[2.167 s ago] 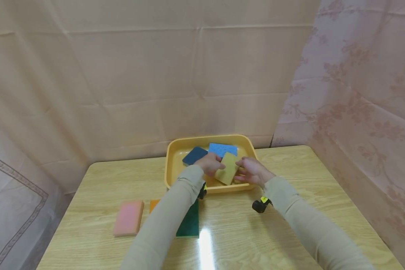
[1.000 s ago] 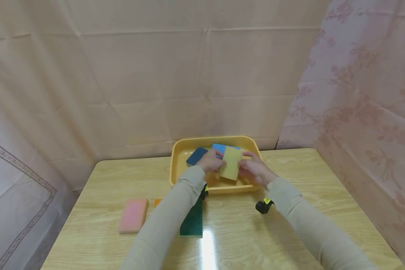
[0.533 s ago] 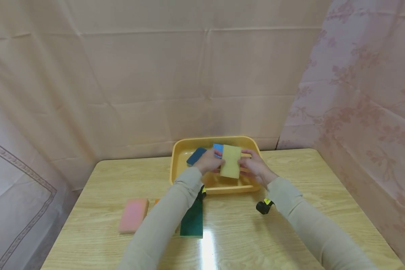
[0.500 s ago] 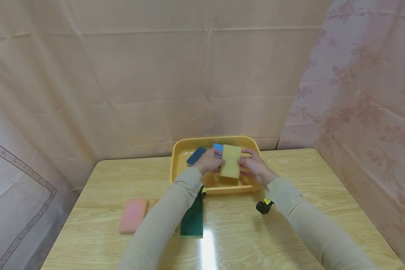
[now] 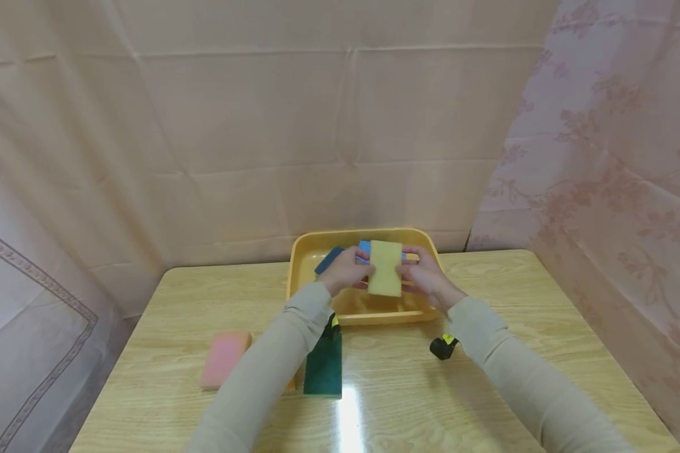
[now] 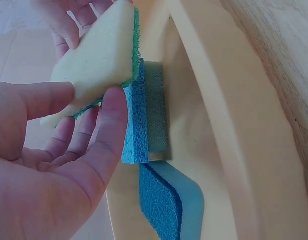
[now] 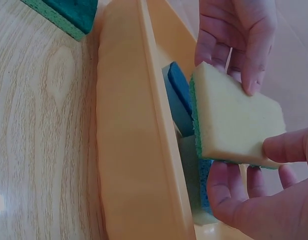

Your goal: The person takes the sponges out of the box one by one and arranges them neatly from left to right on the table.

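Note:
A yellow sponge [image 5: 385, 268] with a green scouring layer underneath is held above the yellow basin [image 5: 317, 318]. My left hand [image 5: 347, 272] pinches its left edge, thumb on the yellow face and fingers beneath. On the opposite edge my right hand [image 5: 427, 277] grips it the same way, as the right wrist view shows. Below the held sponge, a bright blue sponge [image 6: 136, 125] and a dark blue scouring sponge [image 6: 168, 200] lie in the basin. The left hand and the yellow sponge partly cover both in the head view.
On the wooden table [image 5: 408, 402], left of the basin's front, lie a pink sponge [image 5: 225, 360] and a dark green sponge [image 5: 323, 366]. An orange piece [image 5: 291, 384] between them is mostly hidden by the left sleeve. Curtains [image 5: 249, 126] hang behind the table.
The yellow sponge, tilted low in the basin at first, has been lifted and turned upright between both hands. Over the last half second it has shifted slightly left and up.

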`<state>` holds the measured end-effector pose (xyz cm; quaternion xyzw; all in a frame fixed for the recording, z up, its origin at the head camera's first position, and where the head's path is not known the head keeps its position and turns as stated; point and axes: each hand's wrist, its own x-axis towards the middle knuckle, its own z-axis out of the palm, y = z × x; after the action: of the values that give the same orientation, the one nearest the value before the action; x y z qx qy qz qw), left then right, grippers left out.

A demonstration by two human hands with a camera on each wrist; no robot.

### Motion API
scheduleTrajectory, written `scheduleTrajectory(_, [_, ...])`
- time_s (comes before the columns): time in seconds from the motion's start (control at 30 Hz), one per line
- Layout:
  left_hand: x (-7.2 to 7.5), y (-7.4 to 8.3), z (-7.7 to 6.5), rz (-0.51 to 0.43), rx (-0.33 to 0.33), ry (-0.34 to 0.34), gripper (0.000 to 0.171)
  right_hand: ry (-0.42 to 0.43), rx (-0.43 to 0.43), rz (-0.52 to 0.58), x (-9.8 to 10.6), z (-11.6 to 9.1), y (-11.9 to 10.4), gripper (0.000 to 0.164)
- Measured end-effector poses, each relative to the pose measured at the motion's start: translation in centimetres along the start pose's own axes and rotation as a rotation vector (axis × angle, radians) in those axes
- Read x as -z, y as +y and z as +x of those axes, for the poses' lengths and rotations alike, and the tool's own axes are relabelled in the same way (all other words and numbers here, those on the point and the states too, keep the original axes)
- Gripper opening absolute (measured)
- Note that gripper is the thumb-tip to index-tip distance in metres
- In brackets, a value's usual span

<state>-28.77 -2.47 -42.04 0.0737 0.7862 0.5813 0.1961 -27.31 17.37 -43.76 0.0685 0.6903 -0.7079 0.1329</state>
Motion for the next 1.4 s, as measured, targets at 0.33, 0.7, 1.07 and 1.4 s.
scheduleTrajectory(0.33, [0.5, -0.6, -0.4, -0.026, -0.027, -0.005, 0.034, -0.02, 0.022, -0.052, -0.4, -0.4, -0.4, 0.056])
scheduleTrajectory(0.7, [1.0, -0.9, -1.3, -0.027, -0.087, 0.007, 0.034, -0.031, 0.06, -0.091, -0.7, -1.1, -1.0, 0.053])
scheduleTrajectory(1.07, [1.6, -0.9, -2.9, 0.109, -0.177, 0.016, 0.031, -0.072, 0.086, -0.095, -0.7, -1.8, -1.4, 0.051])
scheduleTrajectory(1.4, [1.6, -0.9, -4.1, 0.263, -0.267, 0.057, 0.03, -0.08, 0.094, -0.084, -0.7, -2.6, -1.7, 0.049])
